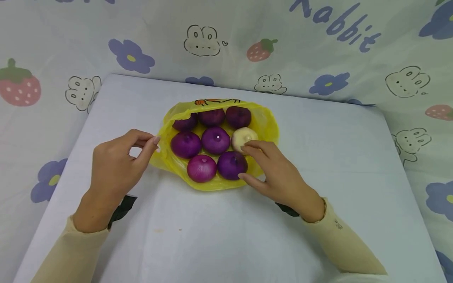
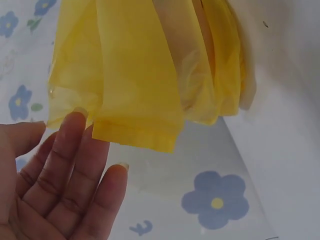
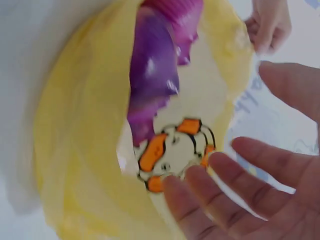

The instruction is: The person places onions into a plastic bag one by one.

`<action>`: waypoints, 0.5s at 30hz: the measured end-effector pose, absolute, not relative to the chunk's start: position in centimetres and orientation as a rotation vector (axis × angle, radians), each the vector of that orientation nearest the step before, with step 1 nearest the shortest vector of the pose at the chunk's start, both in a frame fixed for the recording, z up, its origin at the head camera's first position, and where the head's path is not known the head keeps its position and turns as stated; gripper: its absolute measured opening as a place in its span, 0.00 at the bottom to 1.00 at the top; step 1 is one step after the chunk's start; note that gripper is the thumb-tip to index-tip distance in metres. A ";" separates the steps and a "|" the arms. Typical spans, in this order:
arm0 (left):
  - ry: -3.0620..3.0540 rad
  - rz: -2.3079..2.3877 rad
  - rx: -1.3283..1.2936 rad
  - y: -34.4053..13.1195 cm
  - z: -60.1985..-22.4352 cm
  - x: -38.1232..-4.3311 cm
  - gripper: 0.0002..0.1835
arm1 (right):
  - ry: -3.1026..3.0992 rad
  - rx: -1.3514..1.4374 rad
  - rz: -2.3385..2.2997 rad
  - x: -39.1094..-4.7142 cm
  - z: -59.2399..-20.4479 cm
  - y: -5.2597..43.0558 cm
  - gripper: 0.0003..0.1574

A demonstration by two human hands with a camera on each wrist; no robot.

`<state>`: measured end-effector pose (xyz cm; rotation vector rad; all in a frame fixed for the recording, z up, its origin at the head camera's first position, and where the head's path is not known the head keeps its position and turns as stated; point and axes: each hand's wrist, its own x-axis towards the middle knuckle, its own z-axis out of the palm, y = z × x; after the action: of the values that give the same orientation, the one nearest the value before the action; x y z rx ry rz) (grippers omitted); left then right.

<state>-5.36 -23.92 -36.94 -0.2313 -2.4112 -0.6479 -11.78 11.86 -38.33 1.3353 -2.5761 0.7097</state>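
Note:
A yellow plastic bag [image 1: 272, 118] lies on its side with its mouth wide, an orange-and-black print on its upper rim. Inside are several purple onions [image 1: 216, 140] and one white onion [image 1: 243, 137]. At the mouth's left edge, my left hand [image 1: 118, 161] pinches the plastic between thumb and finger. The left wrist view has its fingers [image 2: 65, 170] at the hanging yellow edge. My right hand [image 1: 276, 169] hovers over the mouth's right side, its fingers spread and overlapping the white onion. In the right wrist view those fingers [image 3: 225, 185] are extended, holding nothing.
A white-covered table [image 1: 336, 149] bears the bag near its middle. Behind and beside it hangs a cloth [image 1: 159, 23] printed with rabbits, strawberries and blue flowers. Small brownish marks [image 1: 158, 230] show on the table in front of the bag.

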 end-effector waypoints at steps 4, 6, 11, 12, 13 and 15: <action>-2.393 -0.667 -0.198 -24.2 -36.9 -5.3 0.08 | -2.493 1.295 0.793 -11.9 -37.7 13.3 0.38; -2.379 -0.682 -0.177 -24.4 -36.8 -5.1 0.08 | -2.458 1.266 0.828 -12.0 -37.4 14.1 0.38; -2.332 -0.733 -0.091 -25.0 -36.4 -4.7 0.12 | -2.400 1.160 0.841 -12.6 -37.0 15.8 0.40; -2.330 -0.736 -0.074 -25.1 -36.3 -4.6 0.14 | -2.396 1.133 0.837 -12.8 -37.0 16.1 0.41; -2.328 -0.739 -0.057 -25.3 -36.2 -4.5 0.17 | -2.397 1.107 0.829 -12.9 -37.0 16.3 0.42; -2.339 -0.728 -0.033 -25.7 -35.9 -4.3 0.25 | -2.423 1.065 0.792 -13.3 -37.1 16.8 0.46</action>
<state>-4.28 -25.72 -35.94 -0.0330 -2.3388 -0.7280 -13.28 16.81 -37.07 1.0646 -2.4234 0.7916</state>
